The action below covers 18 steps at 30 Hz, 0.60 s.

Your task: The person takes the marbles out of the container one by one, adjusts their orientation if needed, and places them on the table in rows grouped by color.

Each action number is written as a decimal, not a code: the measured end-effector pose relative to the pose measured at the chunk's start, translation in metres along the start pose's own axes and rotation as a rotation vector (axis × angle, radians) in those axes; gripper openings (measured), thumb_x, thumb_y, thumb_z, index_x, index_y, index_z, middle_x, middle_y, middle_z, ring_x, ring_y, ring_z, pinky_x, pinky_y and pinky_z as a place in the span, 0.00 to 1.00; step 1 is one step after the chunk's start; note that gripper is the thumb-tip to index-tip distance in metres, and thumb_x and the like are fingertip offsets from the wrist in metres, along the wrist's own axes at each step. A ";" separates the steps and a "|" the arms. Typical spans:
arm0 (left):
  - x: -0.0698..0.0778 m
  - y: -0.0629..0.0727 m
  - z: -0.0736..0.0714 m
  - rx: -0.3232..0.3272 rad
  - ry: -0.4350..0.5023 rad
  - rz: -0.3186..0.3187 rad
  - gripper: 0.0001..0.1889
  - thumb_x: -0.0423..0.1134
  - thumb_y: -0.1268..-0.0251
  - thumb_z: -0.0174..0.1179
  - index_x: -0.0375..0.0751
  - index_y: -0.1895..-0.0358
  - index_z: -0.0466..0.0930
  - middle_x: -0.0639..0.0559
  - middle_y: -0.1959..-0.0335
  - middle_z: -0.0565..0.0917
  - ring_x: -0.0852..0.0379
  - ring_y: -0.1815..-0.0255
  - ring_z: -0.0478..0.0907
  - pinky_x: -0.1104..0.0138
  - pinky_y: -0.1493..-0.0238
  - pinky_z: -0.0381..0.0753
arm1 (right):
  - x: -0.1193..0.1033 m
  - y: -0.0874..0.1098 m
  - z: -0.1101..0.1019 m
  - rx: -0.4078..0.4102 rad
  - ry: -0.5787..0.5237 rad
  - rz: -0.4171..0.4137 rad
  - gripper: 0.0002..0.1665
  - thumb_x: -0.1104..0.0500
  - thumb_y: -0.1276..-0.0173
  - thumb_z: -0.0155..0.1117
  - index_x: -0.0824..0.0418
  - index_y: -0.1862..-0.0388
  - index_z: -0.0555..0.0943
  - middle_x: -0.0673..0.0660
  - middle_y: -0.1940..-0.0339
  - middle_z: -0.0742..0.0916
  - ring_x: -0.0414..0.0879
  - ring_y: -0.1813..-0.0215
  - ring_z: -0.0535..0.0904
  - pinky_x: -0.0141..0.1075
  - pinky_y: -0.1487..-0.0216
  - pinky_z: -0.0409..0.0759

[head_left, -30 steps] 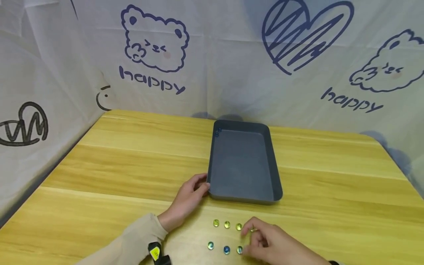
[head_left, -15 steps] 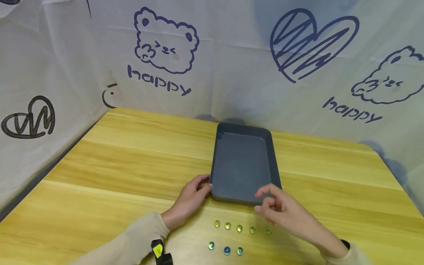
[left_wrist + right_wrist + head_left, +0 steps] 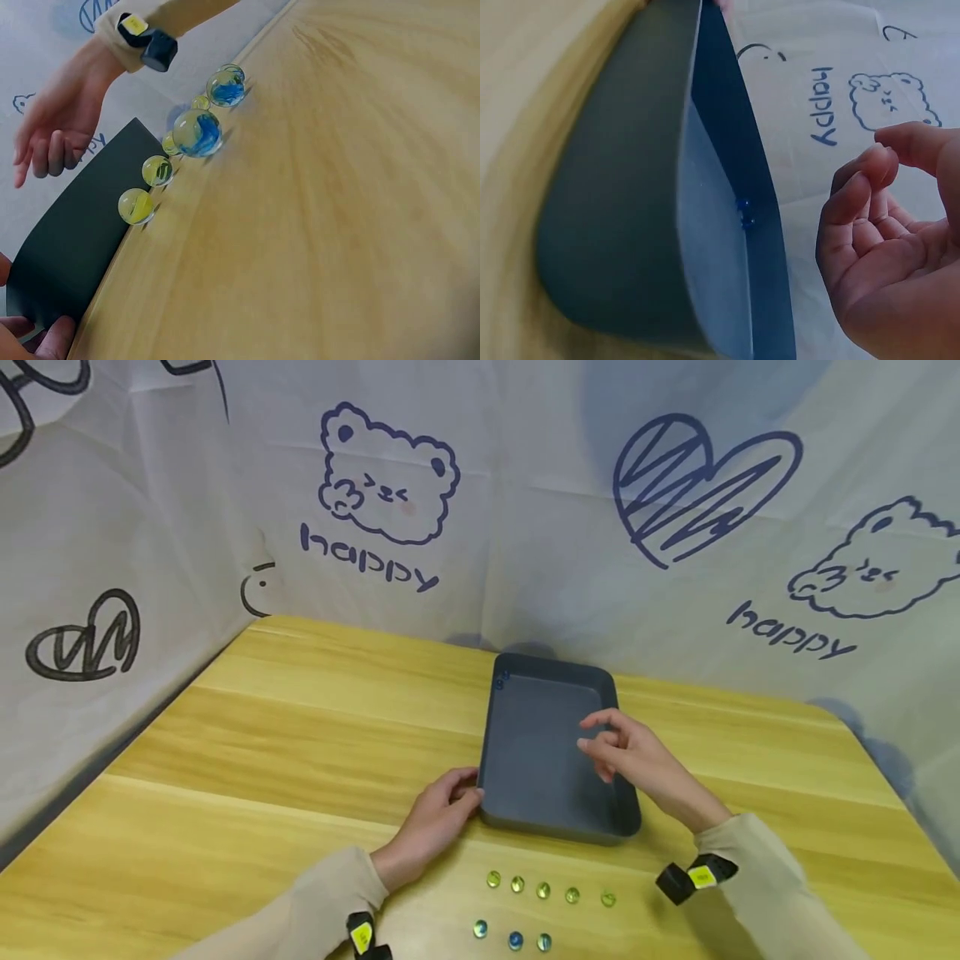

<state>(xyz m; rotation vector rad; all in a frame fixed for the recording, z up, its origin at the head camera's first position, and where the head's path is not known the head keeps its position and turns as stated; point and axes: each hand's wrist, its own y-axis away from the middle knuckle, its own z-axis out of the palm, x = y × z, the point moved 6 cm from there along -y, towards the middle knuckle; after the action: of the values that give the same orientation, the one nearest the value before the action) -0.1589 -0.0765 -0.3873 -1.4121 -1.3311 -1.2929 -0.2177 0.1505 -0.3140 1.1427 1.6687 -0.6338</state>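
Note:
My left hand [image 3: 435, 821] grips the near left corner of a dark grey rectangular baking pan [image 3: 543, 760]; its thumb lies against the wall. Over the pan's right side hovers my right hand [image 3: 637, 756], apart from it. Its fingers are loosely curled, thumb and index tips close together, and nothing shows between them, also in the right wrist view. Two blue marbles [image 3: 745, 214] sit in the pan's far left corner. In front of the pan lie a row of several yellow marbles [image 3: 543, 890] and, nearer, a row of three blue marbles [image 3: 515, 941].
The wooden table [image 3: 337, 718] spreads on both sides of the pan. White cloth [image 3: 510, 510] with drawn bears and hearts hangs behind it and along the left. Each wrist carries a small black camera [image 3: 693, 878].
My right hand has moved from the marble rows forward and up over the pan, uncovering the yellow row's right end. The left hand stays at the pan's corner. The head view has shifted slightly.

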 end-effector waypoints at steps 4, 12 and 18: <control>0.000 0.000 0.000 -0.004 -0.003 0.007 0.25 0.39 0.27 0.51 0.27 0.34 0.66 0.38 0.44 0.77 0.45 0.44 0.74 0.53 0.43 0.74 | 0.003 -0.010 -0.003 0.008 0.029 0.015 0.23 0.55 0.26 0.57 0.67 0.41 0.66 0.55 0.82 0.73 0.54 0.77 0.70 0.43 0.68 0.73; -0.001 0.001 -0.001 0.006 -0.007 0.000 0.24 0.39 0.27 0.51 0.28 0.34 0.66 0.38 0.43 0.77 0.46 0.44 0.74 0.53 0.43 0.74 | -0.002 -0.036 0.000 0.009 0.095 -0.007 0.23 0.53 0.27 0.58 0.65 0.41 0.68 0.55 0.82 0.73 0.59 0.76 0.69 0.46 0.65 0.71; -0.003 0.000 0.000 -0.001 -0.007 0.005 0.24 0.39 0.27 0.51 0.28 0.34 0.67 0.38 0.43 0.77 0.46 0.44 0.74 0.54 0.43 0.74 | -0.007 -0.058 0.004 0.002 0.095 -0.030 0.23 0.54 0.26 0.57 0.62 0.38 0.68 0.56 0.80 0.76 0.67 0.69 0.71 0.51 0.60 0.73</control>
<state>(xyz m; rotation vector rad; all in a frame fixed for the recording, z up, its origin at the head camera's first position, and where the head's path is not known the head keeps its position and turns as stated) -0.1591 -0.0769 -0.3903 -1.4215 -1.3312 -1.2866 -0.2671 0.1197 -0.3149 1.1667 1.7691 -0.6081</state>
